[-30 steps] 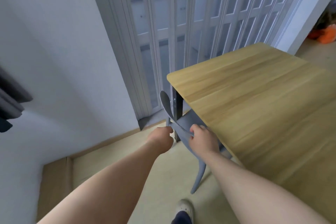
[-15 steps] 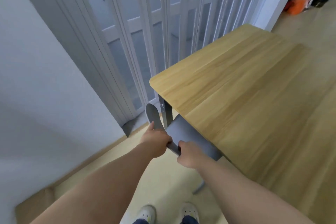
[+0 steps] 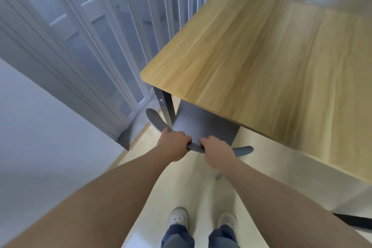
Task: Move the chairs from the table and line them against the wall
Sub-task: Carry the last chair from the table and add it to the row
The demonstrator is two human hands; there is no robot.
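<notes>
There is one camera, worn on the person's head; it looks forward and steeply down, so the shoes point(image 3: 178, 217) and floor point(image 3: 181, 183) sit at the bottom edge; both arms reach out from the bottom corners; the hands point(image 3: 173, 145) are close, near the middle; the desk point(image 3: 271, 66) fills the right side; the folding door point(image 3: 90, 36) and wall point(image 3: 40, 137) bend on the left, as the lens is wide.

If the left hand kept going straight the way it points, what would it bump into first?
Probably the table leg. The left hand grips the grey chair back and points forward toward that leg, just beyond it. Depth is hard to judge from above.
</notes>
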